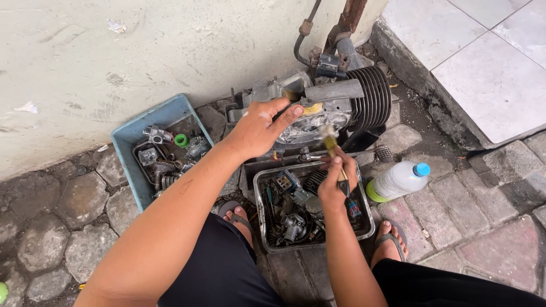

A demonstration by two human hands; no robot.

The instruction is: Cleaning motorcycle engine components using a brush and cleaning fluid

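A grimy metal engine block (327, 108) with black cooling fins stands on the stone ground against a pale wall. My left hand (260, 128) rests on its casing, fingers spread over the round cover. My right hand (336, 182) grips a small brush (330, 145) by the handle, bristles up against the engine's front face. Below the right hand lies a metal tray (261, 222) filled with dirty engine parts.
A blue plastic tray (128, 150) with several metal parts and a green ring sits to the left. A clear plastic bottle (398, 180) with a blue cap lies on the right. My sandalled feet flank the metal tray. A raised tiled step (483, 74) is at the upper right.
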